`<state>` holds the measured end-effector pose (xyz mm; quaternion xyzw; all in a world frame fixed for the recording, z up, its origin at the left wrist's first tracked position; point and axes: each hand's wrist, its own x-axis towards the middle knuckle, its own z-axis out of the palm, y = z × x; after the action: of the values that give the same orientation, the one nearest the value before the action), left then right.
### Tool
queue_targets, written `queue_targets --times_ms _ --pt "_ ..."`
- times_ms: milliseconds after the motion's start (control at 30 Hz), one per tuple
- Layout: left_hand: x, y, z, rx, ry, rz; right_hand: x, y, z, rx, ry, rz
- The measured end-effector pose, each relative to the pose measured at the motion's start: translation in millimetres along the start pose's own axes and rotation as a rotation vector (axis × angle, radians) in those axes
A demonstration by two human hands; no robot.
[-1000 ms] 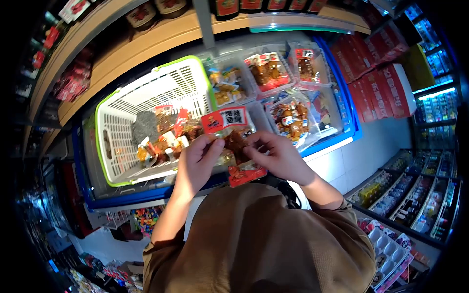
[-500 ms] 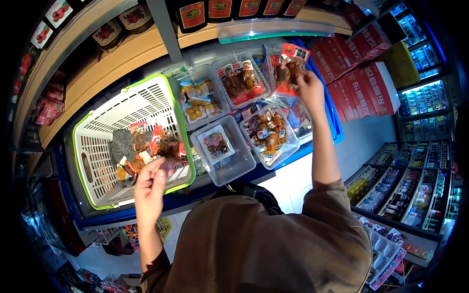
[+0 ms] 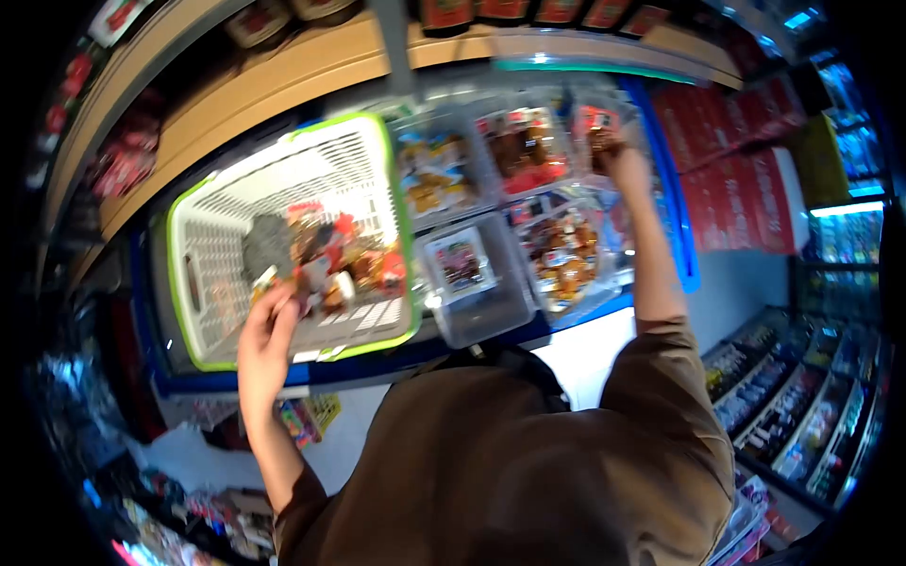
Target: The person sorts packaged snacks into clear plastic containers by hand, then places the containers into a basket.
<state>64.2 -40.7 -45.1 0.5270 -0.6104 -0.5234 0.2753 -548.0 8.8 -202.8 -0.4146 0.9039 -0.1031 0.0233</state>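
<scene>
My left hand [image 3: 266, 341] is over the front side of the white basket with a green rim [image 3: 404, 255], its fingers loosely curled and a little apart, close to several packaged snacks [image 3: 330, 259]. Nothing shows clearly between those fingers. My right hand [image 3: 627, 168] is at the far right clear bin, with its fingers closed at the lower end of a red-labelled packet of brown food [image 3: 597, 124]. Motion blur softens the fingertips. A dark grey lump [image 3: 268, 247] lies in the basket, left of the snacks.
Beside the basket stand clear bins of packets: yellow-brown ones [image 3: 436, 174], dark red ones [image 3: 525, 146] and brown ones [image 3: 566, 259]. One nearer bin [image 3: 486, 321] holds a single labelled packet [image 3: 460, 261]. Red cartons [image 3: 736, 203] are stacked right; a wooden shelf [image 3: 453, 52] runs behind.
My right hand has lowered the red-labelled packet into the far right bin. My left hand has moved in closer to the snacks in the basket. The whole view has shifted.
</scene>
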Motion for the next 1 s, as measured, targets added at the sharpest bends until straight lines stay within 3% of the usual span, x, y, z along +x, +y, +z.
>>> queue_targets --times_ms 133,200,267,333,500,533,600,667,700,800,867,1000 --pt "51 5 -30 0.374 -0.011 -0.057 -34 -24 -60 0.206 0.258 -0.123" --pt "74 8 -31 0.601 -0.088 -0.013 -71 -52 -96 0.382 0.183 -0.099" --pt "102 -5 -22 0.817 -0.359 0.001 -107 -71 -117 0.458 0.194 -0.15" --pt "124 -30 -1 0.953 -0.557 0.083 -140 -87 -133 0.535 0.198 -0.154" --pt "158 -77 62 1.178 -0.82 0.414 -192 -100 -147 0.618 0.125 -0.13" --pt "157 -76 75 1.291 -0.878 0.339 -199 -100 -145 0.604 0.129 -0.161" --pt "148 -73 85 1.375 -0.853 0.414 -212 -107 -148 0.651 0.06 -0.06" --pt "155 -107 85 1.392 -0.781 0.643 -220 -106 -147 0.635 0.084 -0.095" --pt "159 -119 86 1.394 -0.739 0.758 -224 -106 -148 0.626 0.092 -0.094" --pt "152 -45 73 1.072 -0.88 0.085 -233 -112 -152 0.637 0.086 -0.093" --pt "163 -57 43 0.818 -0.696 0.271 -238 -122 -159 0.694 0.06 -0.078" --pt "140 -19 10 0.052 -0.374 0.085 -249 -150 -154 1.071 -0.134 -0.022"
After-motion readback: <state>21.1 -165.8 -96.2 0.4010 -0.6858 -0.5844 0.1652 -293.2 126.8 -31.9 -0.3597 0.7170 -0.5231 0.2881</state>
